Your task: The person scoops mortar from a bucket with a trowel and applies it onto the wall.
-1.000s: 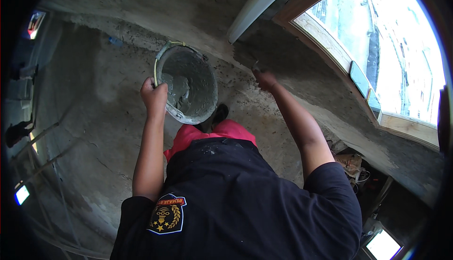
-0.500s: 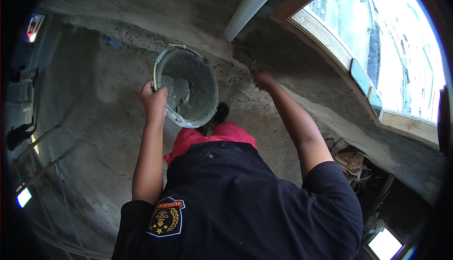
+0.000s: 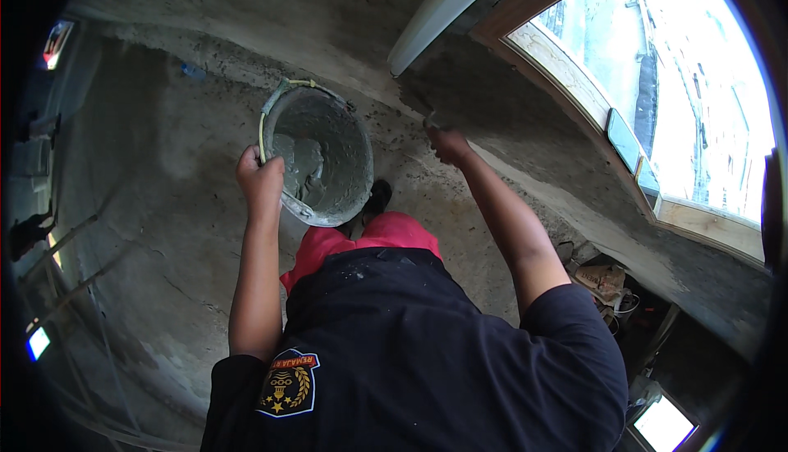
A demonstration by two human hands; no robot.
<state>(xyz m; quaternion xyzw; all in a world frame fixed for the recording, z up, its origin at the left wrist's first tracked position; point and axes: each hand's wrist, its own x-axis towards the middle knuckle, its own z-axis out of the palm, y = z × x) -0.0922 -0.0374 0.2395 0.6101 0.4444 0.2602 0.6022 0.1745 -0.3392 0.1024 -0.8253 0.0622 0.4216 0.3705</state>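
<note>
My left hand (image 3: 261,183) is closed round the pale handle of a grey bucket (image 3: 351,175), which hangs tilted in front of my legs. Wet grey mortar (image 3: 302,155) lies in the bucket and smears its inner wall. Over on the right, my right hand (image 3: 448,145) is wrapped round the grip of a trowel (image 3: 429,116), close to the lower wall. Its dark blade is hard to make out against the damp plaster (image 3: 460,83).
A wooden window frame (image 3: 566,95) opens at the upper right, with a phone (image 3: 624,139) on its ledge. A white pipe (image 3: 447,9) slants down the wall. Bags and a pail (image 3: 627,301) sit low at the right. Rough concrete floor (image 3: 180,239) stretches left.
The bucket and my left hand have shifted slightly left. My right hand with the trowel has also moved a little left along the wall. Both grips are unchanged.
</note>
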